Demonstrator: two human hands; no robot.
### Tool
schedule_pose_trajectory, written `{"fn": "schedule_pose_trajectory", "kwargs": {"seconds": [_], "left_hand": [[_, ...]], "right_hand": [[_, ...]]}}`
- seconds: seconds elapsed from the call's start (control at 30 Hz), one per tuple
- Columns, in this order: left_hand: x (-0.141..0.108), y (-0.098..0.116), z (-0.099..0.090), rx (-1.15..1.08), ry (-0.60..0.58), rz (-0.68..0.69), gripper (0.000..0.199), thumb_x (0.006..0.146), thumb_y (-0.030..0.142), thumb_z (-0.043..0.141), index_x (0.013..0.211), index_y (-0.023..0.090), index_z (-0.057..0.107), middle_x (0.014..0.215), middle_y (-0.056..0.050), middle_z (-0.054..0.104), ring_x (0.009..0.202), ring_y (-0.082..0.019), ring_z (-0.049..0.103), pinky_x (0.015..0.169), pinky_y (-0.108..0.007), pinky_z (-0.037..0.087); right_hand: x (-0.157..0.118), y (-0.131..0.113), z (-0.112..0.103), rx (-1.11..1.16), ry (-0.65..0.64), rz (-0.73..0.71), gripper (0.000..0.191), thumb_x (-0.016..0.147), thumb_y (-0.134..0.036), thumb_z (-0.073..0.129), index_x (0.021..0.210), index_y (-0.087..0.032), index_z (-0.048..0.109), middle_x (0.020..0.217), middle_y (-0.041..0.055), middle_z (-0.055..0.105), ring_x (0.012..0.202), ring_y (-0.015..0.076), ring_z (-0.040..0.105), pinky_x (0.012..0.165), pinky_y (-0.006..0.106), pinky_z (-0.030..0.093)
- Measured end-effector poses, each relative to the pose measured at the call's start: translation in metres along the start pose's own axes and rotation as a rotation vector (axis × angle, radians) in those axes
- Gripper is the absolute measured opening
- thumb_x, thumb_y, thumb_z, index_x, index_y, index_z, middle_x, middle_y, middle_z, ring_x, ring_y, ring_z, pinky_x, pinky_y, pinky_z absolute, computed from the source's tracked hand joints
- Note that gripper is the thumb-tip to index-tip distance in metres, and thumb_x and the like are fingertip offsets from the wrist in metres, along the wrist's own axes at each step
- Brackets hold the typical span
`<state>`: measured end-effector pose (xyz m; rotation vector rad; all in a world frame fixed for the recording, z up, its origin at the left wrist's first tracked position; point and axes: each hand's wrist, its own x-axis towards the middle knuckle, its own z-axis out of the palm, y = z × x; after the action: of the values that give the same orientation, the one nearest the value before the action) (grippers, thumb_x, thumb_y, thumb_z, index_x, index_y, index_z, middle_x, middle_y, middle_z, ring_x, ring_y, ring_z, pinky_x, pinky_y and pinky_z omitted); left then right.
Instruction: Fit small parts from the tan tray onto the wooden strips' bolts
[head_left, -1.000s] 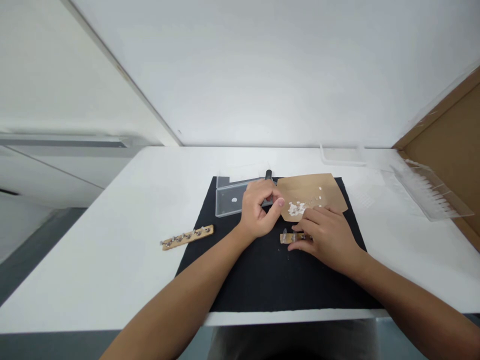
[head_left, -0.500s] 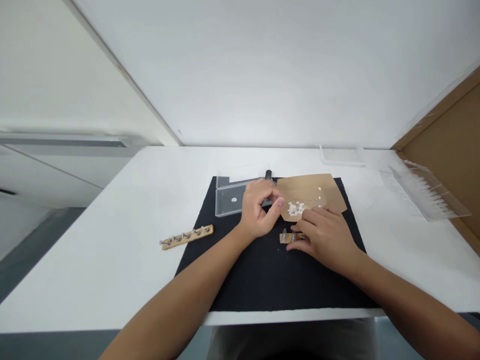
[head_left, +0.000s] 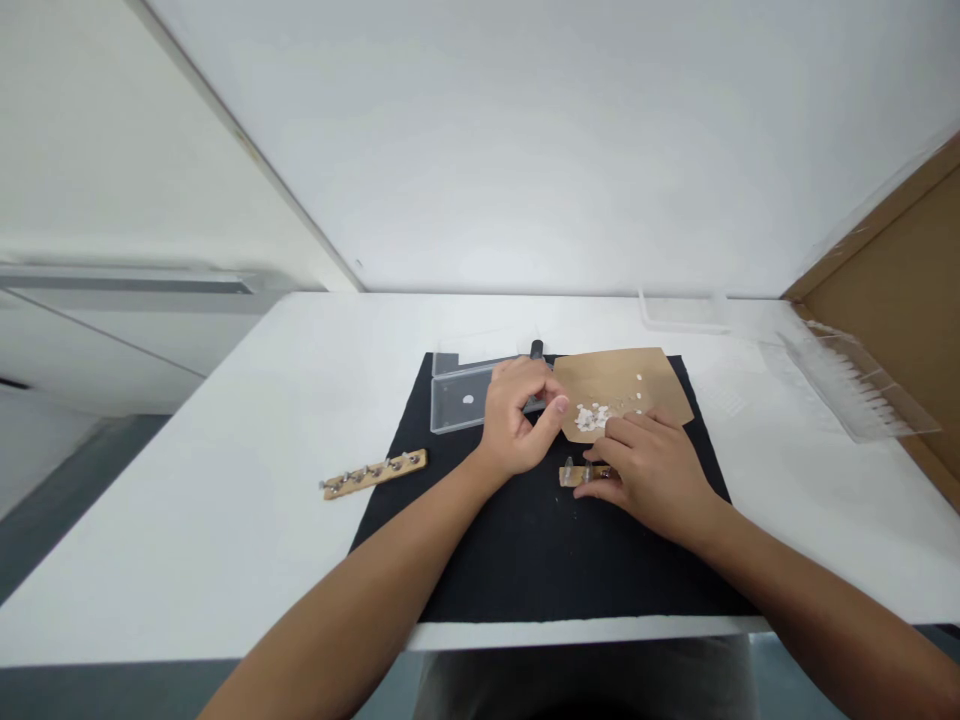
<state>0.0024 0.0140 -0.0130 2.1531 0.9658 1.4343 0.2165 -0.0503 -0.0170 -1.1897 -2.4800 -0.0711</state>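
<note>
My right hand (head_left: 649,468) is closed around a short wooden strip (head_left: 564,478) lying on the black mat, thumb at its near edge and fingertips at its far edge. Small clear upright pieces (head_left: 568,470) stand on the strip, and the hand covers its right part. My left hand (head_left: 519,415) hovers over the mat between the clear box and the brown paper, fingers curled toward the thumb. Whatever may be pinched there is too small to make out. Brown paper (head_left: 615,372) bears a heap of small white flakes (head_left: 591,416) just beyond my right fingers.
Another wooden strip (head_left: 375,474) with several metal-and-clear pieces lies at the left, partly on the black mat (head_left: 585,570). A clear plastic box (head_left: 451,408) holds one white flake. Behind it is a dark cylinder (head_left: 537,348). Clear trays (head_left: 847,385) lie right.
Almost nothing differs. My right fingertips have shifted very slightly at the wooden strip, and my left hand stays where it was.
</note>
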Motion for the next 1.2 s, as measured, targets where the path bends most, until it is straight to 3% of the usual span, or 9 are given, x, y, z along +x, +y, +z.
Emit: {"fn": "schedule_pose_trajectory", "kwargs": {"seconds": [0.43, 0.63, 0.77, 0.87, 1.07, 1.2], "left_hand": [[0.000, -0.001, 0.000, 0.006, -0.003, 0.013, 0.027, 0.098, 0.034, 0.052, 0.075, 0.022, 0.063, 0.070, -0.002, 0.063, 0.068, -0.019, 0.054, 0.077, -0.042, 0.043], [0.000, -0.001, 0.000, -0.004, 0.008, 0.026, 0.028, 0.099, 0.034, 0.053, 0.076, 0.022, 0.063, 0.071, -0.002, 0.062, 0.069, -0.019, 0.054, 0.077, -0.041, 0.043], [0.000, -0.003, 0.001, -0.026, 0.046, 0.025, 0.037, 0.104, 0.042, 0.050, 0.077, 0.021, 0.065, 0.075, -0.004, 0.062, 0.072, -0.020, 0.056, 0.074, -0.041, 0.043], [0.000, -0.005, 0.002, -0.065, 0.101, 0.033, 0.044, 0.108, 0.046, 0.046, 0.077, 0.021, 0.066, 0.075, -0.005, 0.061, 0.073, -0.020, 0.056, 0.071, -0.040, 0.043], [0.001, -0.008, 0.003, -0.068, 0.187, 0.017, 0.050, 0.112, 0.045, 0.039, 0.078, 0.021, 0.066, 0.077, -0.005, 0.062, 0.074, -0.020, 0.058, 0.070, -0.038, 0.043], [0.002, -0.010, 0.004, 0.005, 0.249, -0.068, 0.036, 0.108, 0.033, 0.047, 0.078, 0.021, 0.060, 0.077, -0.003, 0.058, 0.074, -0.019, 0.055, 0.071, -0.037, 0.042]], "right_hand": [[0.001, 0.000, 0.001, 0.023, -0.033, 0.005, 0.037, 0.086, -0.056, 0.087, 0.094, -0.022, 0.074, 0.087, 0.0021, 0.073, 0.084, 0.0225, 0.065, 0.080, 0.038, 0.031], [0.002, 0.003, -0.005, 0.124, -0.075, 0.043, 0.049, 0.082, -0.065, 0.086, 0.103, -0.022, 0.074, 0.093, 0.0039, 0.074, 0.087, 0.0240, 0.069, 0.080, 0.038, 0.037], [0.006, 0.009, -0.015, 0.328, -0.088, 0.100, 0.024, 0.099, -0.048, 0.074, 0.101, -0.024, 0.075, 0.088, 0.0014, 0.071, 0.079, 0.0171, 0.065, 0.075, 0.033, 0.039], [0.008, 0.016, -0.017, 0.430, -0.102, 0.106, 0.013, 0.101, -0.032, 0.072, 0.092, -0.024, 0.076, 0.085, 0.0001, 0.069, 0.077, 0.0149, 0.062, 0.071, 0.031, 0.039], [0.010, 0.019, -0.013, 0.447, -0.124, 0.083, 0.007, 0.097, -0.031, 0.079, 0.091, -0.027, 0.079, 0.084, -0.0019, 0.069, 0.080, 0.0143, 0.063, 0.078, 0.032, 0.040], [0.010, 0.016, -0.010, 0.440, -0.124, 0.070, 0.008, 0.097, -0.031, 0.080, 0.090, -0.027, 0.079, 0.085, -0.0018, 0.070, 0.080, 0.0144, 0.064, 0.079, 0.034, 0.038]]}}
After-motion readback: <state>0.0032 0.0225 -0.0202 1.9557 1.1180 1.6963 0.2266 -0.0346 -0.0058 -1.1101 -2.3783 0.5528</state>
